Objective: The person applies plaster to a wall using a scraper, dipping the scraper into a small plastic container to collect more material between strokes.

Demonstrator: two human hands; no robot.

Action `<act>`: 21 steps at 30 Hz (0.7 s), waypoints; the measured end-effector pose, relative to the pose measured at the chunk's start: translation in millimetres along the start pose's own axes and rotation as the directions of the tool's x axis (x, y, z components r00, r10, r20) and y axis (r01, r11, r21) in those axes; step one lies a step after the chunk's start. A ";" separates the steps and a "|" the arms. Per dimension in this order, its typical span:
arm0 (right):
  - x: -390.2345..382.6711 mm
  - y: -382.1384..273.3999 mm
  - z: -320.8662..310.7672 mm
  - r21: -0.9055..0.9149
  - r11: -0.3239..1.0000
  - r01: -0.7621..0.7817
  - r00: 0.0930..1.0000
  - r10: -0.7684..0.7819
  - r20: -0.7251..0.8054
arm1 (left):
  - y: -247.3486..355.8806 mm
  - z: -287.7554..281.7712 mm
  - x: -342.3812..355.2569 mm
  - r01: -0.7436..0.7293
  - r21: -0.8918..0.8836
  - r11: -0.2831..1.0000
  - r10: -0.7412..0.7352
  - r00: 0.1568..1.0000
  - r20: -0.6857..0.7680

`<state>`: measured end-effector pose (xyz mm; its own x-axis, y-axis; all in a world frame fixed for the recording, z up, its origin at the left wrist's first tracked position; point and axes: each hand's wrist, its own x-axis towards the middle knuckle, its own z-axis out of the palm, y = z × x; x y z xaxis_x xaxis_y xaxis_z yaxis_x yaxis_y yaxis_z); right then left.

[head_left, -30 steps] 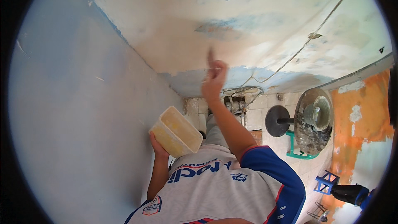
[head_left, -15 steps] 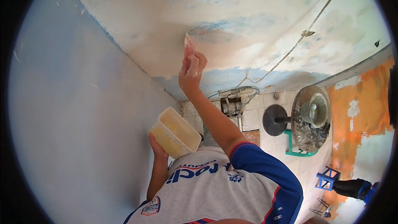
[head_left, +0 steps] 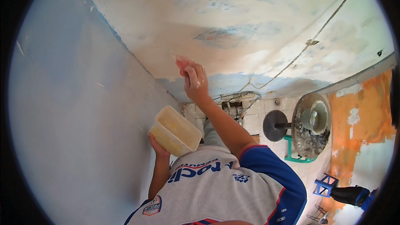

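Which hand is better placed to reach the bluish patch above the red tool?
Likely your right hand: it holds the red tool by the wall, below the bluish patch. Your left hand holds a tub.

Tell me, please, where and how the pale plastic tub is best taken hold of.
Probably low on the outer wall of the tub, coming from the person's left, where the left grip sits. That long wall looks flat, and the tub tilts with its mouth open to view, so a hold there should leave the opening free.
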<state>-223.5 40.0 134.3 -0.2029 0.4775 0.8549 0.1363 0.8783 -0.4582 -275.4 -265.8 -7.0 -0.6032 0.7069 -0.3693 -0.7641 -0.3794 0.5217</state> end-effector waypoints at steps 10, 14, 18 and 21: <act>37.5 -53.0 -171.4 0.639 0.409 -0.651 0.701 0.647 0.300 | 24.3 99.4 38.2 -0.173 -0.067 0.983 0.186 0.932 0.312; 46.3 -95.5 -195.0 0.696 0.325 -0.641 0.685 0.652 0.326 | 25.1 152.1 45.5 -0.217 -0.110 0.970 0.243 0.894 0.376; 43.0 -122.4 -225.8 0.676 0.481 -0.558 0.794 0.547 0.265 | 25.4 181.3 51.7 -0.315 -0.160 0.935 0.353 0.823 0.444; 39.6 -135.3 -254.8 0.489 0.709 -0.507 0.859 0.463 0.219 | 31.3 186.0 61.5 -0.334 -0.184 0.925 0.380 0.787 0.485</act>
<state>-3.0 -65.9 292.2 -0.3237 0.8218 0.4689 -0.2748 0.3925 -0.8777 -294.0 -123.1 129.6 -0.6545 0.7018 0.2811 -0.5473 -0.6964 0.4642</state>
